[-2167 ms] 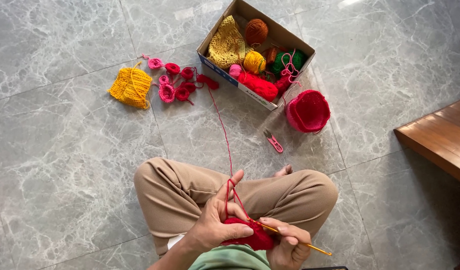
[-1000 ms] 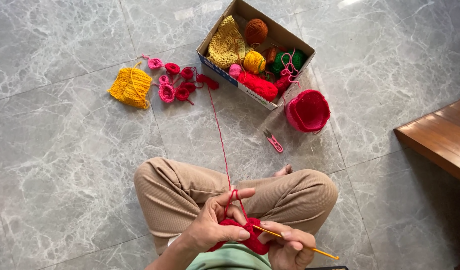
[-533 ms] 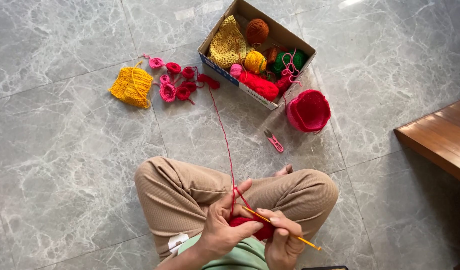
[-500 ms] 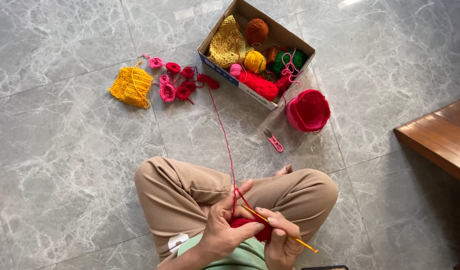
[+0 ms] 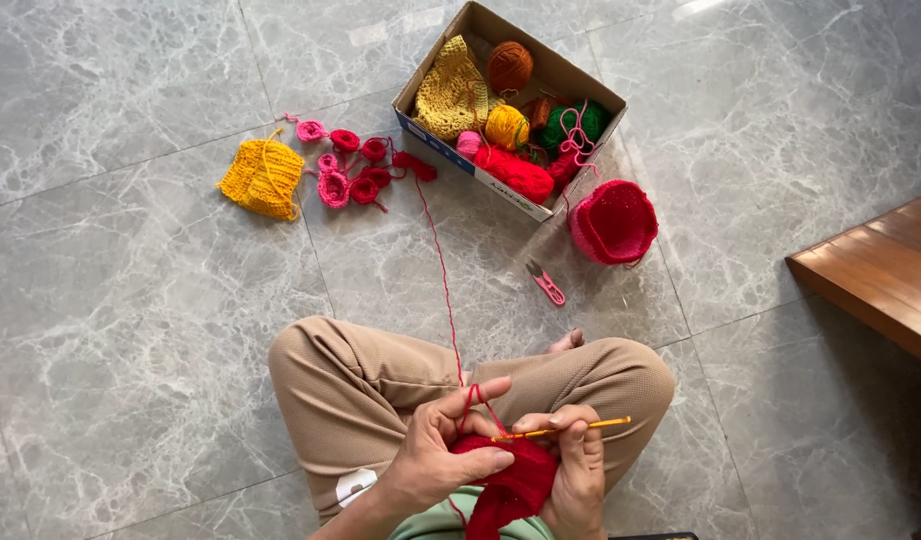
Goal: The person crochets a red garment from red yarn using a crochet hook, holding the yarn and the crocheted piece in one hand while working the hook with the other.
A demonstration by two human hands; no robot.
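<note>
Our left hand (image 5: 438,462) pinches the red crochet piece (image 5: 510,482) at six o'clock, its lower part cut off by the frame edge. Our right hand (image 5: 578,470) is closed around the yellow crochet hook (image 5: 560,431); the hook tip is hard to make out. Red yarn (image 5: 442,275) runs toward twelve, to the cardboard box (image 5: 432,138). Bare marble floor (image 5: 110,330) lies at nine.

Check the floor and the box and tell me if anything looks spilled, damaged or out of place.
Nothing looks damaged or spilled. A pink loop of yarn hangs over the box edge, and small crochet pieces lie scattered beside it. The snips lie loose on the floor. The red strand runs to the hands.
</note>
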